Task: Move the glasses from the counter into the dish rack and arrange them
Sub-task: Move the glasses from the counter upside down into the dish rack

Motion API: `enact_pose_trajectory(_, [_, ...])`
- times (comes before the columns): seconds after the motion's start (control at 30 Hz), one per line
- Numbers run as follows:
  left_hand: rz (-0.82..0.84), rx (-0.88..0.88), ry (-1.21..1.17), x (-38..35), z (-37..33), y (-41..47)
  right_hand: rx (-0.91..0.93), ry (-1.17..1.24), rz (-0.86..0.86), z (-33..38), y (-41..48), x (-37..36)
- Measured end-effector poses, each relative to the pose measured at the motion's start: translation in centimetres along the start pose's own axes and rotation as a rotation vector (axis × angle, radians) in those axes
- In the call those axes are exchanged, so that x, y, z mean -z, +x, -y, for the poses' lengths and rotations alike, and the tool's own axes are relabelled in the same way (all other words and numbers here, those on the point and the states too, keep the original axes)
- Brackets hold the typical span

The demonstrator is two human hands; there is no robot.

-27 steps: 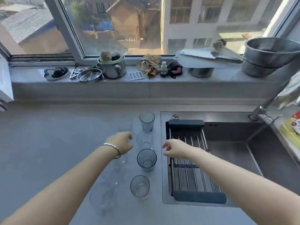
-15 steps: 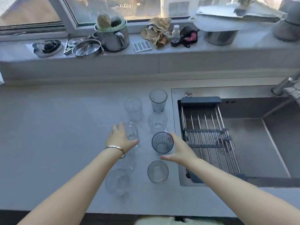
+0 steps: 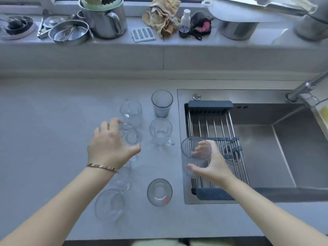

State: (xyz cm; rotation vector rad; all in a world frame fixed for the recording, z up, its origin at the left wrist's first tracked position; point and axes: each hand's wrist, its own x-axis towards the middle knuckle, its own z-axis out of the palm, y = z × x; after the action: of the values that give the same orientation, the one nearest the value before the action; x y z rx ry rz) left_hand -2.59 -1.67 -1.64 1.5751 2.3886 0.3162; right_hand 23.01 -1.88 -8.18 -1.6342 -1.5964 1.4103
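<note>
Several glasses stand in two rows on the grey counter (image 3: 53, 139) left of the sink. My right hand (image 3: 211, 167) grips a ribbed grey glass (image 3: 191, 157), lifted over the left edge of the wire dish rack (image 3: 213, 125) that spans the sink. My left hand (image 3: 110, 146) is wrapped around a clear handled glass (image 3: 130, 135) in the left row. Still on the counter are a ribbed glass (image 3: 161, 102), a clear mug (image 3: 160, 133), a clear glass (image 3: 132, 110), a low glass (image 3: 159, 192) and a round clear glass (image 3: 109, 205).
The steel sink (image 3: 284, 148) lies to the right, with a tap (image 3: 305, 86) at its far right corner. The window sill behind holds a metal pot (image 3: 106, 20), a steel bowl (image 3: 69, 32), cloths (image 3: 163, 16), a small bottle (image 3: 185, 20) and more pans.
My right hand took hold of the ribbed grey glass in the right row and carried it right, over the rack's edge. My left hand closed around a clear glass. The camera tilted down.
</note>
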Motion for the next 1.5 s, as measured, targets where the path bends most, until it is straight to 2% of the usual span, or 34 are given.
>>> enact_pose_trajectory(0.1, [-0.008,0.078,-0.384,2.1,-2.9,-0.7,-0.199,0.086,0.068,-0.7,0.5,3.7])
enact_pose_trajectory(0.2, [0.257,0.325,-0.877,1.5,-6.2,-0.4,-0.448,0.227,0.117,-2.3,1.7,6.9])
enact_pose_trajectory(0.27, [0.362,0.43,-1.052,0.1,-8.7,-0.4,-0.58,0.267,0.162,-3.1,2.7,9.2])
enact_pose_trajectory(0.33, [0.386,0.436,-1.063,-1.6,-11.2,-0.4,-0.632,0.161,0.21,-3.8,3.9,11.5])
enact_pose_trajectory(0.4, [0.375,0.434,-1.005,-3.4,-13.2,-0.4,-0.583,-0.107,0.224,-3.9,5.4,13.2])
enact_pose_trajectory(0.53, [0.399,0.412,-0.928,-6.1,-16.2,-0.3,-0.323,-0.646,0.116,-3.3,9.9,14.5])
enact_pose_trajectory(0.63, [0.38,0.357,-0.823,-7.0,-17.6,-0.1,-0.163,-0.915,0.093,-3.1,13.8,14.2])
enact_pose_trajectory(0.8, [0.312,0.283,-0.689,-7.9,-18.3,0.7,-0.125,-1.072,0.11,-4.3,17.8,13.2])
enact_pose_trajectory(0.93, [0.315,0.269,-0.641,-8.4,-18.3,1.2,-0.077,-1.09,0.044,-5.3,18.2,12.7])
enact_pose_trajectory(1.03, [0.321,0.253,-0.632,-8.9,-18.2,1.2,0.032,-1.094,-0.019,-6.4,16.7,12.7])
enact_pose_trajectory(1.1, [0.322,0.262,-0.651,-9.1,-17.9,1.1,0.047,-1.048,-0.051,-6.9,15.4,13.1])
enact_pose_trajectory(1.2, [0.325,0.288,-0.677,-9.5,-17.2,0.8,-0.043,-0.969,-0.037,-7.0,14.1,13.5])
enact_pose_trajectory(1.3, [0.329,0.292,-0.684,-9.6,-16.6,0.6,-0.035,-0.707,-0.065,-5.7,13.0,13.0])
enact_pose_trajectory(1.37, [0.333,0.29,-0.709,-9.6,-16.3,0.5,-0.073,-0.334,0.039,-4.1,12.1,12.5])
enact_pose_trajectory(1.47, [0.39,0.333,-0.856,-9.9,-16.0,0.6,-0.362,0.476,0.444,-2.2,10.3,11.8])
enact_pose_trajectory(1.5, [0.423,0.347,-0.929,-10.0,-16.2,0.5,-0.416,0.633,0.529,-2.1,9.9,11.7])
